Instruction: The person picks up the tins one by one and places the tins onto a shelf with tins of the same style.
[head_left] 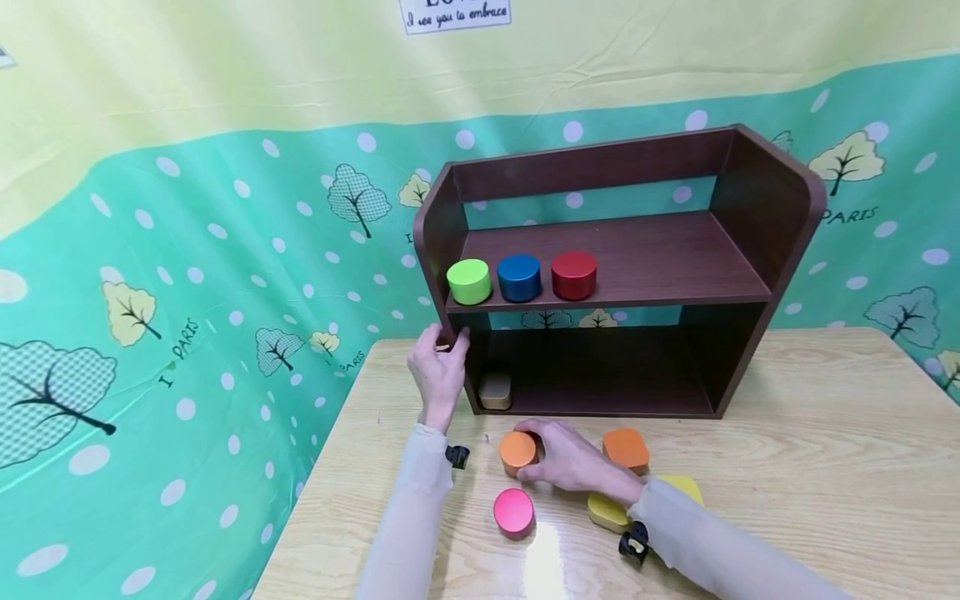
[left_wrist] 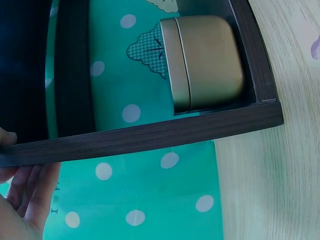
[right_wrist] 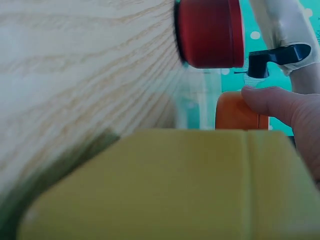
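Fingers (head_left: 534, 473) of right hand (head_left: 566, 457) are pinching round orange tin (head_left: 517, 451) (left hand (head_left: 440, 372) gripping shelf (head_left: 660, 258)); pickup's probably needing a lift next.

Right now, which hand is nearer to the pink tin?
Right. The right hand holds the round orange tin, just beyond the pink tin; the left hand is farther away, gripping the shelf.

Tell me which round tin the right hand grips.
The round orange tin, pinched by the right hand; the pink one stands untouched on the table, the green, blue and red ones on the upper shelf.
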